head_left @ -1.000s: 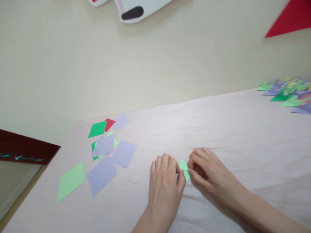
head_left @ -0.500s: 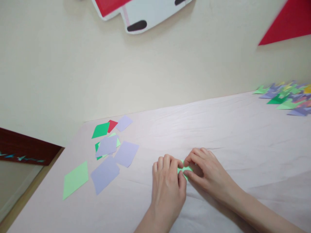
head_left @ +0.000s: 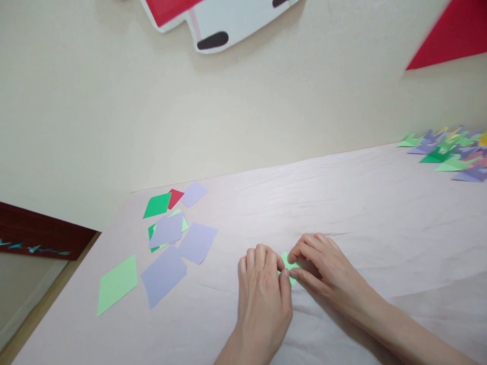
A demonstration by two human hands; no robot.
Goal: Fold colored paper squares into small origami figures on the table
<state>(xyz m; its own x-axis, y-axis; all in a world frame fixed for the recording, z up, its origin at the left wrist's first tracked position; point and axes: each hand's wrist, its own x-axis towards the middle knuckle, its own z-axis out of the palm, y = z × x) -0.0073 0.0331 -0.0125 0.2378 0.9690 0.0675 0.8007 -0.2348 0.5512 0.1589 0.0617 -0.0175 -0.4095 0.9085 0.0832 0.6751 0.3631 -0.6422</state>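
Observation:
A small piece of light green paper, partly covered by fingers, lies between my two hands on the pale cloth-covered table. From the left, my left hand pinches its edge with thumb and index finger, the other fingers curled down. My right hand grips the opposite edge between thumb and fingertips. The folds of the paper are too small to make out fully.
To the left lie loose paper squares: light green, purple, dark green and red. Folded coloured paper pieces are heaped at the far right, by the wall. Beyond the table's left edge is a dark red panel.
My fingers have shifted slightly on the light green paper, and my right thumb and index finger sit closer together. The loose squares and the heap stay put.

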